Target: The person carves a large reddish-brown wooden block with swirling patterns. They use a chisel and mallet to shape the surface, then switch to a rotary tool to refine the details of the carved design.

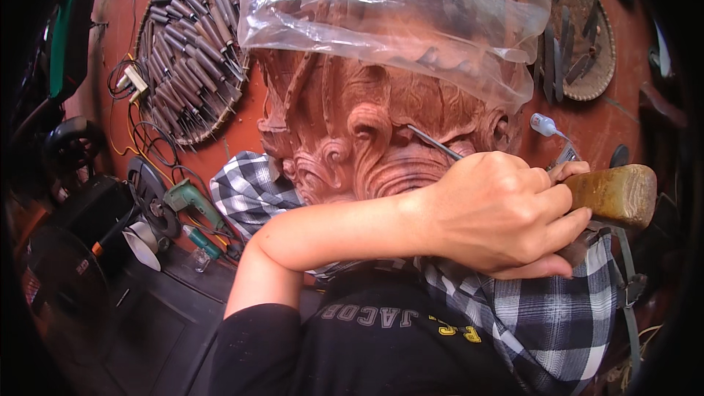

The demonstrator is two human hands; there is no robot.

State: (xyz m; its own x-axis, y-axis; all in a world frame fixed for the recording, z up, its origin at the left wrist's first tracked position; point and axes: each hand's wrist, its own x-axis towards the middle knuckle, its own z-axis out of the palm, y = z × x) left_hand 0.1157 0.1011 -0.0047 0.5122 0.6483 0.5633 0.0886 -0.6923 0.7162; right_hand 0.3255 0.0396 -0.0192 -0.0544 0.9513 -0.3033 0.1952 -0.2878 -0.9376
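Note:
A reddish-brown wood carving [381, 132] with deep curling relief fills the middle of the view, in front of me. My left hand [499, 213] reaches across it from the lower left, back up and fingers curled closed. A thin metal chisel [436, 141] comes out from under this fist, its tip touching the carved surface. Right beside the fingers is a worn, yellowish-brown wooden mallet [616, 194]. Fingers [569, 170] lie against its far side, probably of my right hand, which is otherwise hidden behind the left. The chisel's handle is hidden too.
Clear plastic sheeting [396, 7] drapes the carving's far part. A round basket [194, 51] of several chisels stands far left, another basket [587, 37] far right. At left lie a green power tool [194, 202] and cables. Checked cloth [543, 308] lies near me; a small bottle [544, 125] is at right.

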